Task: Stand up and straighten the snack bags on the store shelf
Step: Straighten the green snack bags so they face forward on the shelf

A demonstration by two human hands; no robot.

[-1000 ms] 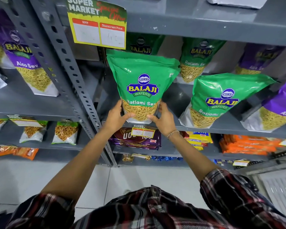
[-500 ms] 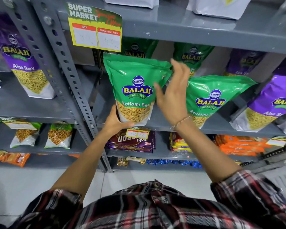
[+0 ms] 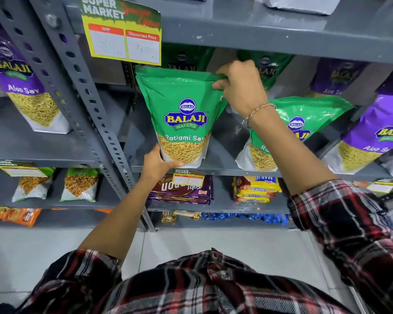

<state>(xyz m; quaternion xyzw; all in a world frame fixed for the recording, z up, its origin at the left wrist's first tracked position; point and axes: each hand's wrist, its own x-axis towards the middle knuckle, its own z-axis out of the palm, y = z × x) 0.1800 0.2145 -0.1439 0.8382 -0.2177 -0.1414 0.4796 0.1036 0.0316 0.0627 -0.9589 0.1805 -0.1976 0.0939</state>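
A green Ratlami Sev bag (image 3: 182, 114) stands upright at the front of the grey shelf (image 3: 222, 170). My left hand (image 3: 157, 164) cups its bottom left corner. My right hand (image 3: 241, 87) pinches its top right corner. To the right a second green bag (image 3: 304, 123) leans to the left, partly hidden by my right forearm. Two more green bags (image 3: 186, 60) stand in the shadow behind. Purple Aloo Sev bags (image 3: 372, 132) lean at the right end of the same shelf.
A yellow price sign (image 3: 123, 35) hangs from the shelf above, just over the held bag. A perforated grey upright (image 3: 89, 105) divides this bay from the left bay, where a purple bag (image 3: 23, 82) stands. Biscuit packs (image 3: 254, 189) and wrapped sweets fill the lower shelves.
My right hand left the bag's bottom, rose past its side and now grips the top right corner. My left hand stayed at the bottom left. The bag stands slightly straighter.
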